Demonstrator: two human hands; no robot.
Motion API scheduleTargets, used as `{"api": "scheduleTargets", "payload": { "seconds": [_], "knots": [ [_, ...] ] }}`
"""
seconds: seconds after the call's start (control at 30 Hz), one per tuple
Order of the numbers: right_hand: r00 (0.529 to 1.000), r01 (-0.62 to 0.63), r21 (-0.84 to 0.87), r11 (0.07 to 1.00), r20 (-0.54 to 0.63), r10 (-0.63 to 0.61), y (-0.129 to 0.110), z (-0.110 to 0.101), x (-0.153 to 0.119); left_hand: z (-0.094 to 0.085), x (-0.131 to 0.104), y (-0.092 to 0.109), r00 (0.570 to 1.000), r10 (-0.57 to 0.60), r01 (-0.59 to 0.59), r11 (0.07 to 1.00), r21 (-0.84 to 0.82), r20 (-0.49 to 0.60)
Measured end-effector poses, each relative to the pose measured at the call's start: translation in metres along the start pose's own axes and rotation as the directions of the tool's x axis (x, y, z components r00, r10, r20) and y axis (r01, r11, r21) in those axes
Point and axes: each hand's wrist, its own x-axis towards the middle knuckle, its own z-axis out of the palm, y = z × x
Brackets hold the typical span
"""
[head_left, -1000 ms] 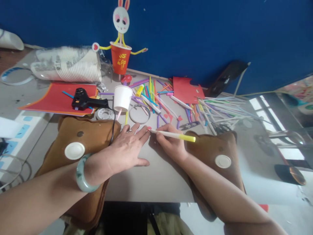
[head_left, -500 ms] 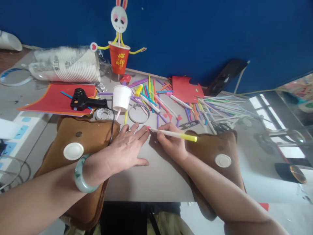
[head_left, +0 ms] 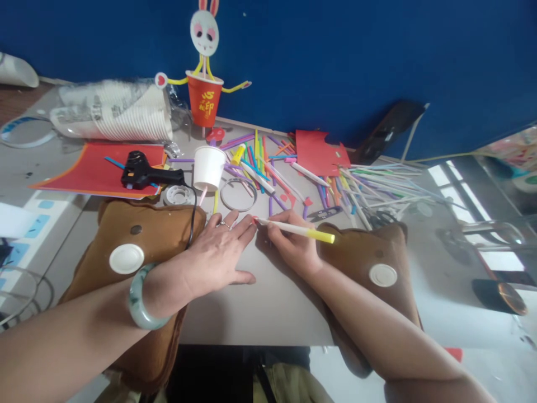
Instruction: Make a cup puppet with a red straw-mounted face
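Note:
My right hand (head_left: 294, 246) grips a white marker pen with a yellow end (head_left: 300, 230), its tip pointing left. The tip meets a small red piece (head_left: 254, 220) at the fingertips of my left hand, which mostly cover it. Palm down on the table, my left hand (head_left: 218, 249) has its thumb spread and fingers stretched forward. Just beyond it are a roll of clear tape (head_left: 239, 194) and a white paper cup (head_left: 208, 168) with straws sticking out. Farther back stands a rabbit figure (head_left: 205, 33) on a red paper cup (head_left: 205, 98).
Brown cushions (head_left: 146, 229) (head_left: 364, 257) lie under both forearms. A black glue gun (head_left: 146, 172) rests on red paper (head_left: 92, 168) at left, near bagged paper cups (head_left: 117, 112). Coloured straws (head_left: 262, 159), a red sheet (head_left: 321, 151) and a thread snipper (head_left: 325, 214) lie behind my right hand.
The marker's yellow end has shifted slightly left and its angle has changed a little. My left hand stays in place.

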Motion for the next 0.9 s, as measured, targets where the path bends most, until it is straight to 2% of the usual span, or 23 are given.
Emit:
{"api": "scheduleTargets", "payload": {
  "seconds": [0.47,0.9],
  "knots": [
    [0.998,0.066,-0.008,0.998,0.009,-0.066,0.0033,-0.0005,-0.0001,-0.0028,0.0010,0.0012,0.999,-0.007,0.007,1.000,0.017,0.034],
    [0.999,0.054,-0.014,0.998,0.007,-0.054,0.0045,-0.0008,-0.0001,-0.0013,0.0011,0.0004,1.000,0.000,-0.001,0.999,0.032,0.026]
  ]
}}
